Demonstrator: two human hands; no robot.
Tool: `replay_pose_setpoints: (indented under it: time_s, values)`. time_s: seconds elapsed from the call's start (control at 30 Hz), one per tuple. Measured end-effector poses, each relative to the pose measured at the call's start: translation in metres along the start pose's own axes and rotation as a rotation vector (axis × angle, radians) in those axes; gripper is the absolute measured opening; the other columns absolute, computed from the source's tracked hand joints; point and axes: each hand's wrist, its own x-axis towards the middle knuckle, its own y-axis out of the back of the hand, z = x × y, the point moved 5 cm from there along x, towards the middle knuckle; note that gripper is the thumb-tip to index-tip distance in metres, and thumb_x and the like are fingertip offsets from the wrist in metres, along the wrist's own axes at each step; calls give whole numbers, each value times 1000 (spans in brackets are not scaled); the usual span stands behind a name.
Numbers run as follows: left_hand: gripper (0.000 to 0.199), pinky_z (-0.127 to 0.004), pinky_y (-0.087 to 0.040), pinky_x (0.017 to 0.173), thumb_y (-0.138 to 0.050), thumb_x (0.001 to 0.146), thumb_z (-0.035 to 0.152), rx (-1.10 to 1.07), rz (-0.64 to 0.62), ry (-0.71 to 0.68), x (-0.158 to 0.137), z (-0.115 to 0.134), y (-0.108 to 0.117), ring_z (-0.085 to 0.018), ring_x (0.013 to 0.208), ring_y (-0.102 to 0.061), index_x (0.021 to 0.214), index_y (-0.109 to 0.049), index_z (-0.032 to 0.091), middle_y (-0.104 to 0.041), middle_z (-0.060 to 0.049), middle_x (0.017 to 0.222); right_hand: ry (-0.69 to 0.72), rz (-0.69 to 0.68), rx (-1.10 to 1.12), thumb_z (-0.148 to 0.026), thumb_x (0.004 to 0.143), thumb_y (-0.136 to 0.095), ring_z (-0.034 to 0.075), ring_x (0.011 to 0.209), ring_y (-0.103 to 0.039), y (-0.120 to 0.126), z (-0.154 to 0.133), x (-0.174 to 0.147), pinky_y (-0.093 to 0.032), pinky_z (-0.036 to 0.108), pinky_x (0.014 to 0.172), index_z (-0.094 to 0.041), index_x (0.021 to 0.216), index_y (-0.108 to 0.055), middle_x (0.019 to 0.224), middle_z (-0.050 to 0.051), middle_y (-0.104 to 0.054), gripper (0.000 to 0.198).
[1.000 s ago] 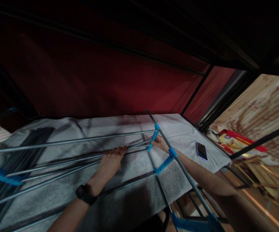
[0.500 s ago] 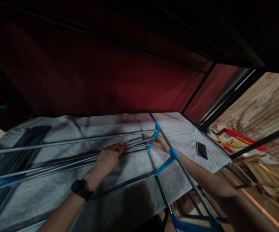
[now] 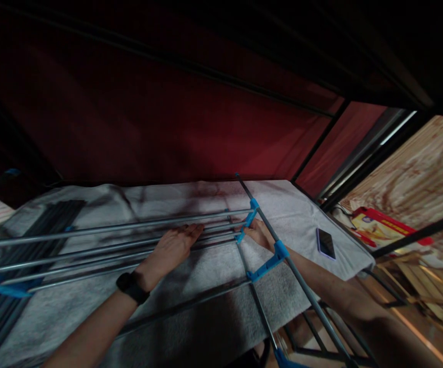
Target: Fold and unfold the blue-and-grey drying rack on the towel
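Note:
A rack frame of grey metal tubes (image 3: 129, 225) and blue plastic connectors lies over a pale towel-like cloth (image 3: 279, 191). Flat across the tubes rests my left hand (image 3: 175, 245), fingers stretched out; its thumb is hidden. My right hand (image 3: 258, 232) reaches under the long side tube (image 3: 302, 281) and grips the far blue connector (image 3: 250, 214), where several cross tubes end. A second blue connector (image 3: 269, 263) sits nearer me on that side tube. At the left edge, another blue connector (image 3: 2, 286) meets the tubes' other ends.
Several dark tubes (image 3: 48, 225) lie bundled on the cloth at left. A phone (image 3: 326, 244) lies at the cloth's right side. Beyond the black frame bars (image 3: 382, 138) is a red and yellow package (image 3: 390, 227). A dark red panel (image 3: 191, 133) stands behind.
The lower cross tubes at left have spread from a crossed bunch into nearly parallel lines. Both hands stay at about the same spots on the frame. The view has shifted slightly.

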Motion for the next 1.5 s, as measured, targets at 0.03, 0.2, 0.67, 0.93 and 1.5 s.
replay_pose_setpoints:
  time_s: [0.03,0.2,0.67,0.93,1.5]
  values:
    - [69,-39,-54,100,-36,87,-3,1,3,-2,1,0,0,-24,122,-67,150,-52,20,-66,-13,141,-21,14,-29,-25,79,-60,20,77,-60,1,-1,-1,-54,33,77,-22,76,-61,73,-2,-66,5]
    - [59,-38,-52,98,-40,87,-2,-11,29,15,-2,13,6,-24,114,-68,140,-59,16,-69,-15,131,-81,-9,-88,-34,79,-60,32,99,-67,-5,-12,-9,-54,47,95,-26,84,-64,89,4,-72,11]
    - [33,-44,-43,101,-46,99,14,187,235,319,-72,-33,23,-26,106,-59,127,-63,15,-68,-10,110,57,177,-301,-77,72,-63,39,120,-65,122,-104,15,-41,60,113,-38,94,-76,124,23,-71,46]
    - [35,-52,-37,112,-42,100,14,280,408,748,-168,-79,37,-32,132,-49,124,-67,16,-63,-16,132,396,-698,-446,-41,94,-57,28,131,-63,-77,-206,-64,-50,47,115,-37,135,-68,140,4,-67,43]
    - [27,-48,-48,99,-52,93,24,-363,1050,1065,-242,-131,23,-29,104,-61,116,-64,17,-68,-12,106,550,-518,-854,-3,94,-30,26,123,-65,-300,-185,13,-49,38,101,-20,149,-51,139,14,-65,61]
